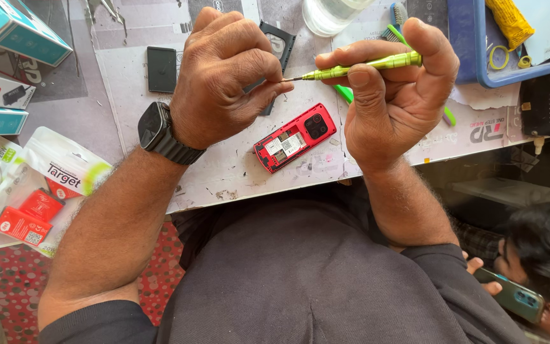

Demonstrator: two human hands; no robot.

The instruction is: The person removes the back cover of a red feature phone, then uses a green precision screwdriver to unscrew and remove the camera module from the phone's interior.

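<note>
My right hand (393, 89) grips a slim green screwdriver (370, 65), held level with its metal tip pointing left. My left hand (227, 76), with a dark watch on its wrist, pinches at that tip with thumb and fingertips; whether something tiny sits between them I cannot tell. Below both hands a small red phone (295, 138) lies on the worktop with its back cover off, showing the card slots and a label. A black back cover (278, 48) lies partly hidden behind my left hand.
A dark rectangular battery (162, 69) lies at upper left. Teal boxes (14, 28) and plastic pouches (39, 185) crowd the left side. A blue tray (472, 57) with yellow bits, a clear container (329, 14) and green brushes (394, 25) sit up top. Another person (536, 267) holds a phone at lower right.
</note>
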